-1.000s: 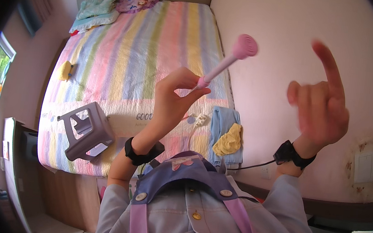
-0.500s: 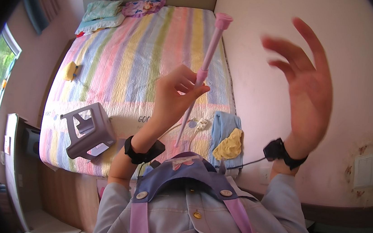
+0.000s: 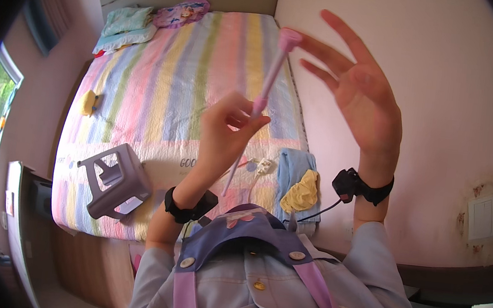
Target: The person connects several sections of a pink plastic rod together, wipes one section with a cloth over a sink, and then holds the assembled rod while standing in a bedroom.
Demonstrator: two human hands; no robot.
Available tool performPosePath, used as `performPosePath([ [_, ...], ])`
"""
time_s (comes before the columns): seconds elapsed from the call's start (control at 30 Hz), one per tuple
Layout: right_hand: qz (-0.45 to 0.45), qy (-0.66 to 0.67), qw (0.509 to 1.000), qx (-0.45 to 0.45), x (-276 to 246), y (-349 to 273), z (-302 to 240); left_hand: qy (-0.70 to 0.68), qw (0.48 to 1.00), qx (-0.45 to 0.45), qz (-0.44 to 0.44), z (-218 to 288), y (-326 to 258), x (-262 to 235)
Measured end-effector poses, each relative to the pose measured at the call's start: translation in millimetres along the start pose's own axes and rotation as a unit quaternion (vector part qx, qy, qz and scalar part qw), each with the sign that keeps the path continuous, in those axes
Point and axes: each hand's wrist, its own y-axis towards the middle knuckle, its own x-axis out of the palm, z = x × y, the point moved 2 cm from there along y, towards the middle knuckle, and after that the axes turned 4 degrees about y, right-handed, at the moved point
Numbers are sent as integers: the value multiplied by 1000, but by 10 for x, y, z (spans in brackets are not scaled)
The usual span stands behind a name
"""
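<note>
The left hand (image 3: 224, 136) pinches a pink wand (image 3: 269, 84) mid-shaft, raised over the bed (image 3: 163, 85). The right hand (image 3: 360, 97), fingers spread, hovers beside its top, perhaps touching; nothing yet set down.

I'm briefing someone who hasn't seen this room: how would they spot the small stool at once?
Start at the bed with the striped quilt. Near its foot, toward the person's left, a small grey-lilac plastic stool lies tipped over on the quilt. It is the only hard, boxy, legged thing there; the blue cloth and yellow cloth opposite are soft.
</note>
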Motion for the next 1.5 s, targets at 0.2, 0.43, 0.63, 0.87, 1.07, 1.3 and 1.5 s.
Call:
performPosePath([
  [0.2, 39, -24, 997, 57, -247, -74, -12, -31, 999, -21, 4, -95, 44, -47],
  [0.43, -87, 7, 996, 32, 20, -26, -42, -25, 997, -45, 53, -161, 66, -71],
  [0.63, 34, -94, 995, 2, -22, 86, 124, -45, 999, -20, 22, -165, 93, -65],
  [0.87, -84, 81, 988, 99, -50, -36, 23, -34, 996, -61, 50, -320, 175, -181],
  [1.07, -61, 31, 995, 67, 200, -18, 294, -26, 999, -25, 38, -278, 149, -78],
  [1.3, -2, 21, 994, 105, 77, 25, 330, -79, 997, -9, 25, -253, 106, -96],
  [1.5, -205, 141, 963, 104, 127, -109, 188, -41, 992, -105, 54, -388, 106, -242],
])
